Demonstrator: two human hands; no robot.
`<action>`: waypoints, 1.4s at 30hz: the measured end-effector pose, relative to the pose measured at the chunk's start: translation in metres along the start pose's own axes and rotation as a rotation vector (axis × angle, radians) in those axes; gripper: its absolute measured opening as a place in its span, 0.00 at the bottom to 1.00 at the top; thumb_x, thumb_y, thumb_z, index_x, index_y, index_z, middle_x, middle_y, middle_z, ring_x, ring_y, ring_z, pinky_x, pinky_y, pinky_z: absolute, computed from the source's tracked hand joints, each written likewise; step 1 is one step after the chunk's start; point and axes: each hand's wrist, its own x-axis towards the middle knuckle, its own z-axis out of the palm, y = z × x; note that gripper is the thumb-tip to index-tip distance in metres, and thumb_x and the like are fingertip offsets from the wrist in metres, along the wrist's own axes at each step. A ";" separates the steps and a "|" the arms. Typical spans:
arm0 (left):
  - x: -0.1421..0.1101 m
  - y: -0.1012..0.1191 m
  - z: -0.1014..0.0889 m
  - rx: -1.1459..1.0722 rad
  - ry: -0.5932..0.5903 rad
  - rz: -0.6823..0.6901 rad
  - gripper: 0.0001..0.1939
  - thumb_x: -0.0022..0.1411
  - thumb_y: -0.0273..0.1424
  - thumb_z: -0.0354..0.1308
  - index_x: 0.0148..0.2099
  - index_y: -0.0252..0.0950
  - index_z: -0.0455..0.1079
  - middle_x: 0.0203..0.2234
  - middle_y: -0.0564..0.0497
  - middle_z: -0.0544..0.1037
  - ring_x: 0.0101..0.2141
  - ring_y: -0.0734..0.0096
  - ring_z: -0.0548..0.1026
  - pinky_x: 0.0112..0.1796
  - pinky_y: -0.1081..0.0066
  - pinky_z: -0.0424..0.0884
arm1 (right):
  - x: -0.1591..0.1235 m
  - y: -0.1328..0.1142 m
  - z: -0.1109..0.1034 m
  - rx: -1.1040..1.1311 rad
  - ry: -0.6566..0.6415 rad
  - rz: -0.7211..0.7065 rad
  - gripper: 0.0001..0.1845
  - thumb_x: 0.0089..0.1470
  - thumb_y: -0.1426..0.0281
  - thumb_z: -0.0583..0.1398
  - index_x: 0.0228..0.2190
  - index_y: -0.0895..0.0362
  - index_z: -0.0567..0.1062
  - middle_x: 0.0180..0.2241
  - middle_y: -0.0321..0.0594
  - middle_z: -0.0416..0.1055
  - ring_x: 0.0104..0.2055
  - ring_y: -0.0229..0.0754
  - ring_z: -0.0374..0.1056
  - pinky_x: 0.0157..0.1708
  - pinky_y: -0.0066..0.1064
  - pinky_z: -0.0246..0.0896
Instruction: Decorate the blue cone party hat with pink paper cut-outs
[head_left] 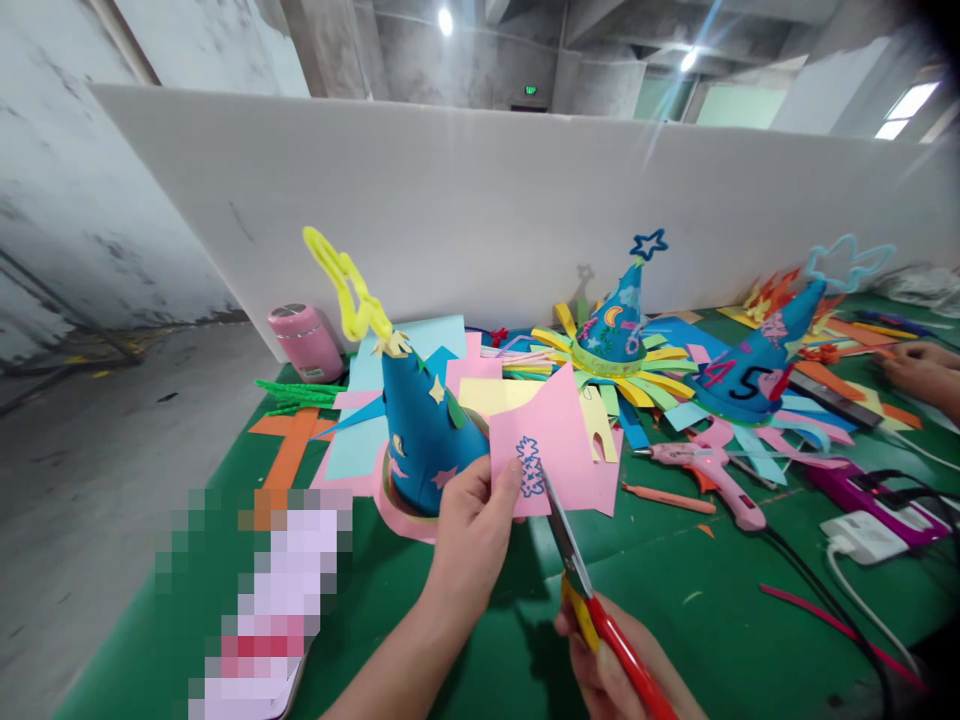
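A sheet of pink paper [540, 420] with a jagged shape drawn on it in blue is pinched in my left hand [480, 510]. My right hand [615, 650] grips scissors [571, 560] with red and yellow handles. Their blades reach up to the lower edge of the paper, beside the drawn shape. Just behind my left hand stands a blue paper cone hat [424, 430] with a pink brim, stuck-on stars and a yellow pipe-cleaner shape on top.
Two more decorated blue cone hats [615, 325] [765, 350] stand further right. A pink glue gun [712, 470], a purple power strip [870, 500] and cables lie at the right. A pink bottle [305, 342] is back left. Another person's hand [919, 370] shows far right.
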 end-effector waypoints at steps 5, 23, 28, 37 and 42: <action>-0.001 0.004 0.001 0.044 -0.057 0.028 0.14 0.55 0.32 0.51 0.19 0.34 0.62 0.15 0.58 0.64 0.20 0.78 0.59 0.21 0.79 0.57 | 0.007 -0.008 0.001 -0.012 -0.039 -0.010 0.24 0.36 0.50 0.62 0.29 0.56 0.67 0.15 0.28 0.52 0.16 0.28 0.46 0.16 0.22 0.46; 0.004 0.002 -0.008 0.112 -0.114 -0.012 0.12 0.53 0.36 0.53 0.22 0.35 0.62 0.17 0.57 0.62 0.21 0.76 0.60 0.23 0.76 0.59 | 0.020 0.018 -0.014 0.063 -0.143 0.107 0.30 0.34 0.45 0.59 0.28 0.58 0.66 0.11 0.25 0.50 0.13 0.27 0.46 0.13 0.21 0.39; 0.005 0.005 -0.008 0.135 -0.120 0.002 0.12 0.53 0.35 0.53 0.22 0.34 0.62 0.17 0.56 0.61 0.21 0.76 0.59 0.22 0.76 0.58 | 0.011 0.011 -0.009 0.011 -0.043 0.056 0.29 0.34 0.46 0.61 0.29 0.59 0.67 0.14 0.27 0.53 0.15 0.25 0.45 0.15 0.19 0.38; 0.004 0.008 -0.008 0.126 -0.122 -0.003 0.12 0.52 0.35 0.53 0.21 0.34 0.62 0.16 0.57 0.60 0.20 0.77 0.57 0.21 0.77 0.54 | 0.002 0.000 -0.001 -0.038 -0.024 0.021 0.28 0.34 0.49 0.62 0.29 0.59 0.66 0.16 0.27 0.50 0.17 0.25 0.41 0.16 0.20 0.33; 0.003 0.013 -0.007 0.136 -0.084 0.009 0.14 0.52 0.34 0.53 0.18 0.35 0.57 0.14 0.58 0.56 0.18 0.79 0.53 0.19 0.77 0.50 | 0.000 0.000 -0.001 -0.069 -0.008 0.005 0.31 0.30 0.45 0.61 0.29 0.58 0.66 0.16 0.27 0.50 0.17 0.26 0.42 0.16 0.20 0.34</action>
